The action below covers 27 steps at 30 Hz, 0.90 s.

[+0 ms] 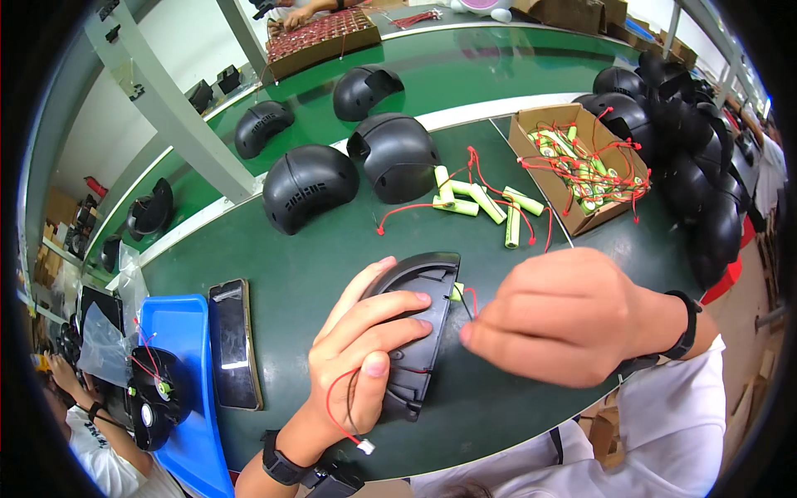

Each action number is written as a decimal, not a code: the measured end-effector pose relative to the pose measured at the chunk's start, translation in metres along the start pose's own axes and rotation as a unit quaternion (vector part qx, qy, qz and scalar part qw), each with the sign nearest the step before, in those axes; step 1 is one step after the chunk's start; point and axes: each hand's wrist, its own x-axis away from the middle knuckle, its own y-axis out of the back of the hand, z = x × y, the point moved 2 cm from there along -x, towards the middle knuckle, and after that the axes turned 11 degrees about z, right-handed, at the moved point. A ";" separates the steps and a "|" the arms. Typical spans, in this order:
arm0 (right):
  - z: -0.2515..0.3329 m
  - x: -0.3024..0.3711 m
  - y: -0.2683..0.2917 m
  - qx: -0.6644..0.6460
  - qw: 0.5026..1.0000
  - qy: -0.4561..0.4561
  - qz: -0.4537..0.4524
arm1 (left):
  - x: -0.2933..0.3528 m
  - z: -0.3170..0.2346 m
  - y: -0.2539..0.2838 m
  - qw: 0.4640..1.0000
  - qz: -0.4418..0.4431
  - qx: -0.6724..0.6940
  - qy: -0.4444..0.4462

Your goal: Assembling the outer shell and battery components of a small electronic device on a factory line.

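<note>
Low in the centre of the frame, the left hand [365,349] wraps its fingers around a black curved shell [419,332] resting on the green table [315,257], with a red wire [340,407] and white plug looping under the thumb. The right hand [556,319] is pinched closed at the shell's right edge, beside a green battery [457,291]; what it pinches is hidden. Loose battery packs [481,203] lie above, a cardboard box [581,166] upper right.

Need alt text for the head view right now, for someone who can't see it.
Left hand grips a black domed plastic shell on a dark green table while the right hand pinches at its edge, by a green battery's tip. Loose green cylindrical batteries with red wires lie beyond.
</note>
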 end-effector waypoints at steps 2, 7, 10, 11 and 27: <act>0.000 -0.013 0.001 0.000 1.000 0.003 0.026 | -0.002 -0.004 -0.001 1.000 0.016 -0.007 -0.002; -0.011 -0.036 -0.007 -0.128 0.990 -0.007 0.052 | 0.002 -0.012 0.000 0.999 0.047 0.000 0.021; -0.020 -0.037 -0.007 -0.183 0.981 -0.018 0.057 | -0.001 -0.013 0.000 0.998 0.053 0.010 0.021; -0.024 -0.036 -0.005 -0.250 0.964 -0.070 0.058 | -0.002 -0.013 -0.001 0.999 0.049 0.011 0.012; -0.036 0.015 -0.043 -0.545 0.806 -0.230 0.012 | -0.003 -0.010 -0.005 0.999 0.031 0.017 0.015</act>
